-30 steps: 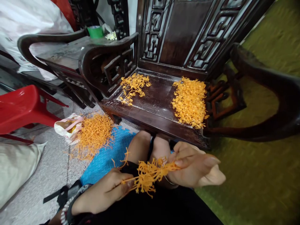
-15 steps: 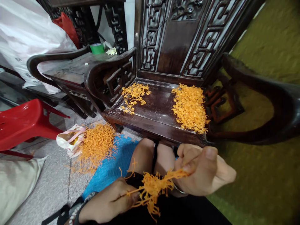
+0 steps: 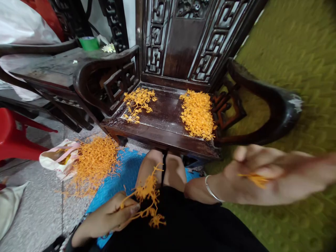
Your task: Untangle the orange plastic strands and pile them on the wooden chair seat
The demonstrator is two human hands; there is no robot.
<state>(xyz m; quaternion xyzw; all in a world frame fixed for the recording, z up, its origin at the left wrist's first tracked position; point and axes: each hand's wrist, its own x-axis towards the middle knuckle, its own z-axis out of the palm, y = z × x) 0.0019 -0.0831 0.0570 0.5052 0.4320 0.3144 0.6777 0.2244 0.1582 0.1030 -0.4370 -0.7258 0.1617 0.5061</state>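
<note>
Low in the middle, my left hand [image 3: 119, 213] pinches an orange plastic branched sprig [image 3: 147, 189] between thumb and fingers. Curly, flower-like tips hang from its thin stems over my dark-clothed lap. Away to the right, my right hand [image 3: 265, 175] is blurred, its forward part stretched sideways. Short orange strands [image 3: 257, 180] show in its curled fingers. On the chair seat [image 3: 168, 108] ahead lie a loose group of similar orange sprigs [image 3: 139, 101] at the left and a thick, neat pile of them [image 3: 198, 113] at the right.
A heap of thin orange stems [image 3: 97, 161] lies on the floor beside a white bag [image 3: 56, 159], partly over a blue mat [image 3: 131, 161]. A red stool [image 3: 15, 136] stands left. A side table [image 3: 60, 66] carries green tape [image 3: 89, 43]. The carved armrest [image 3: 278, 108] curves out at right.
My right hand has pulled away from the sprig and swung right with orange strands in it. The left hand keeps the sprig, now smaller. The view has shifted to the right.
</note>
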